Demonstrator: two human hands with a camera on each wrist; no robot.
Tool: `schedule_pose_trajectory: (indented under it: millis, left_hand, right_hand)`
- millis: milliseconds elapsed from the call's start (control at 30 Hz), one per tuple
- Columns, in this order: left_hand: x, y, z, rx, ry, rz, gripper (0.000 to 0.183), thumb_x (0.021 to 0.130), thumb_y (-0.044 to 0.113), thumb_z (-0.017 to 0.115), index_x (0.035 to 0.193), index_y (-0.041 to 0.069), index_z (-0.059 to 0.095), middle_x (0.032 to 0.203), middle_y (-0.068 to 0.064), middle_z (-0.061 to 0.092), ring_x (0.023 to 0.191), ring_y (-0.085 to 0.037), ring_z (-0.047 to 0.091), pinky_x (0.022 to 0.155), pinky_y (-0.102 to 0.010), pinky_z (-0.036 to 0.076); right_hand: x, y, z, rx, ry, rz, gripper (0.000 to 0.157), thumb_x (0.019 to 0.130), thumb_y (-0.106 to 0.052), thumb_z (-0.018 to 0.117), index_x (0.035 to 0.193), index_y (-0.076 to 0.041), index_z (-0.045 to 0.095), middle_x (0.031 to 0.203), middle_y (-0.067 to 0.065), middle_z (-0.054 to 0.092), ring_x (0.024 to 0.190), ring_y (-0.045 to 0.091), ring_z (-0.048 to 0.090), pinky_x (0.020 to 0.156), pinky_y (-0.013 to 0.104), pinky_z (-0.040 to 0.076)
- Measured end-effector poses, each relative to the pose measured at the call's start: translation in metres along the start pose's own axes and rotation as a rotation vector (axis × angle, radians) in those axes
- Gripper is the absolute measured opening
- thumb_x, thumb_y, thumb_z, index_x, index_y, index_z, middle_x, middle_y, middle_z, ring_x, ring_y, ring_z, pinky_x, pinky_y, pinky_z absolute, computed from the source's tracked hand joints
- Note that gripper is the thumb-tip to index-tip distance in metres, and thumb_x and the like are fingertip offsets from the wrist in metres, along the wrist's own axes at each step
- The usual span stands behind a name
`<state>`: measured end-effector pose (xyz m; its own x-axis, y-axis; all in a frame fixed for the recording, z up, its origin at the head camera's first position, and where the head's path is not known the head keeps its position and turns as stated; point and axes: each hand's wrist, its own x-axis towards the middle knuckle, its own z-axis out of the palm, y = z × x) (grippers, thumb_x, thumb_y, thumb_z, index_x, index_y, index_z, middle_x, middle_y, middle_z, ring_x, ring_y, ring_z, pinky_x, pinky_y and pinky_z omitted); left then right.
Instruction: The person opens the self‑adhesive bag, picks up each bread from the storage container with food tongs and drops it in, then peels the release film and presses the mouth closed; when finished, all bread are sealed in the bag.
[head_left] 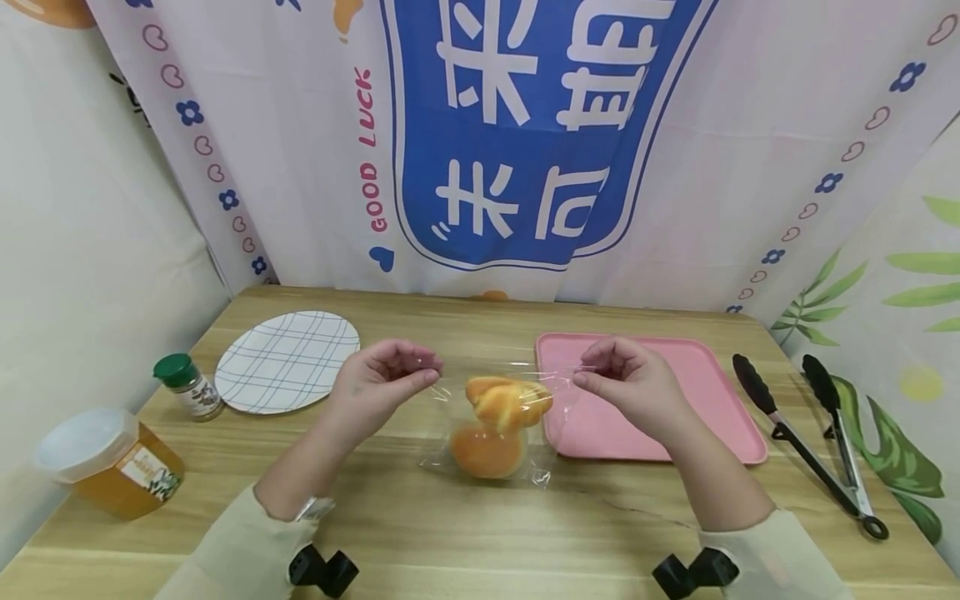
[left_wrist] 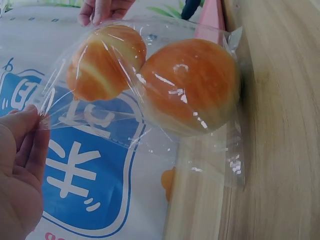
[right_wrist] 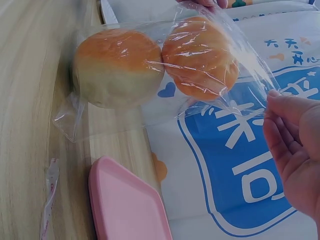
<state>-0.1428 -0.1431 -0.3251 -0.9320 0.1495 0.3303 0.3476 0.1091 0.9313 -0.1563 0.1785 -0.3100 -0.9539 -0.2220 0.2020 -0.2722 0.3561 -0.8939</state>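
A clear plastic bag (head_left: 442,454) hangs between my hands, its lower end at the table. Inside it a round bun (head_left: 487,451) sits at the bottom, and a ridged, twisted bread roll (head_left: 508,403) rests above, touching it. My left hand (head_left: 386,379) pinches the bag's upper left corner between thumb and fingers. On the opposite side, my right hand (head_left: 633,385) pinches the upper right corner. Both wrist views show the buns through the shiny film; in the right wrist view the ridges of the roll (right_wrist: 200,59) are plain.
A pink tray (head_left: 720,417) lies to the right, partly behind my right hand, with black-tipped tongs (head_left: 817,454) beyond it. Leftward are a checked oval plate (head_left: 288,358), a green-capped spice jar (head_left: 189,387) and a honey-coloured tub (head_left: 123,467). A thin strip (right_wrist: 50,197) lies on the wooden table.
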Motion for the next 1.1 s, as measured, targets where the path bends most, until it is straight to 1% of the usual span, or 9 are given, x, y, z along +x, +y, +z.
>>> schedule_pose_trajectory:
  millis: [133, 233, 367, 433, 533, 667, 833, 933, 1100]
  left_hand:
    - [0.000, 0.001, 0.000, 0.059, 0.001, 0.058, 0.023, 0.085, -0.003, 0.072, 0.106, -0.007, 0.065, 0.094, -0.010, 0.075, 0.085, -0.011, 0.072, 0.071, -0.021, 0.060]
    - [0.000, 0.002, 0.000, 0.075, -0.018, 0.064, 0.031, 0.085, -0.005, 0.071, 0.115, -0.006, 0.062, 0.099, -0.023, 0.072, 0.086, -0.010, 0.070, 0.073, -0.020, 0.059]
    - [0.005, 0.001, 0.004, 0.027, -0.082, -0.024, 0.057, 0.084, -0.005, 0.069, 0.137, -0.001, 0.048, 0.112, -0.024, 0.067, 0.094, -0.006, 0.065, 0.084, -0.017, 0.056]
    - [0.008, -0.001, 0.007, 0.006, -0.103, -0.098, 0.060, 0.085, -0.001, 0.070, 0.139, 0.000, 0.045, 0.119, -0.024, 0.065, 0.096, -0.005, 0.063, 0.086, -0.017, 0.055]
    - [0.010, -0.005, 0.013, 0.008, -0.088, -0.196, 0.045, 0.086, 0.006, 0.072, 0.128, 0.000, 0.056, 0.118, -0.021, 0.067, 0.088, -0.005, 0.064, 0.079, -0.017, 0.056]
    - [0.011, -0.006, 0.019, -0.006, -0.057, -0.240, 0.020, 0.088, 0.009, 0.072, 0.104, -0.001, 0.065, 0.114, -0.018, 0.071, 0.083, -0.008, 0.066, 0.074, -0.019, 0.056]
    - [0.010, -0.003, 0.024, -0.042, -0.100, -0.203, 0.015, 0.091, 0.008, 0.068, 0.100, -0.001, 0.060, 0.115, -0.018, 0.071, 0.096, -0.015, 0.071, 0.087, -0.025, 0.058]
    - [0.008, -0.002, 0.027, -0.060, -0.124, -0.159, 0.016, 0.092, 0.005, 0.066, 0.102, -0.005, 0.059, 0.113, -0.021, 0.071, 0.093, -0.013, 0.071, 0.088, -0.025, 0.059]
    - [0.006, 0.000, 0.032, -0.058, -0.144, -0.092, 0.015, 0.091, 0.002, 0.066, 0.102, -0.007, 0.060, 0.104, -0.025, 0.070, 0.081, -0.007, 0.068, 0.079, -0.022, 0.058]
  right_hand:
    - [0.000, -0.002, 0.000, -0.027, 0.008, -0.001, 0.022, 0.085, -0.008, 0.075, 0.101, 0.003, 0.065, 0.088, -0.004, 0.068, 0.079, 0.005, 0.065, 0.072, 0.020, 0.059]
    - [0.001, -0.003, 0.000, -0.029, 0.004, -0.008, 0.022, 0.085, -0.007, 0.075, 0.102, 0.005, 0.067, 0.091, 0.002, 0.069, 0.079, 0.004, 0.065, 0.071, 0.021, 0.059]
    - [0.001, -0.003, -0.001, -0.032, -0.008, -0.025, 0.022, 0.086, -0.007, 0.074, 0.102, 0.006, 0.068, 0.090, -0.003, 0.070, 0.079, 0.002, 0.064, 0.071, 0.019, 0.058]
    - [0.002, -0.001, -0.001, -0.030, -0.020, -0.037, 0.021, 0.086, -0.007, 0.074, 0.102, 0.005, 0.067, 0.089, -0.006, 0.069, 0.079, 0.003, 0.064, 0.071, 0.019, 0.058]
    - [0.002, -0.001, -0.001, -0.037, -0.042, -0.058, 0.021, 0.087, -0.007, 0.073, 0.103, 0.005, 0.067, 0.090, -0.005, 0.069, 0.080, 0.003, 0.063, 0.071, 0.019, 0.058]
    - [0.002, -0.005, 0.000, -0.113, -0.075, -0.072, 0.024, 0.088, -0.010, 0.071, 0.109, 0.001, 0.067, 0.093, 0.005, 0.069, 0.083, 0.007, 0.062, 0.072, 0.021, 0.056]
    - [0.007, -0.023, 0.006, -0.336, -0.100, -0.093, 0.032, 0.089, -0.029, 0.073, 0.116, -0.012, 0.068, 0.110, 0.003, 0.068, 0.102, 0.020, 0.061, 0.088, 0.037, 0.055]
    - [0.012, -0.040, 0.018, -0.475, -0.122, -0.150, 0.034, 0.087, -0.036, 0.073, 0.115, -0.017, 0.069, 0.119, 0.000, 0.067, 0.111, 0.022, 0.059, 0.094, 0.046, 0.052]
    - [0.021, -0.060, 0.042, -0.635, -0.217, -0.277, 0.035, 0.085, -0.042, 0.075, 0.108, -0.016, 0.072, 0.103, -0.002, 0.072, 0.095, 0.017, 0.062, 0.084, 0.036, 0.055]
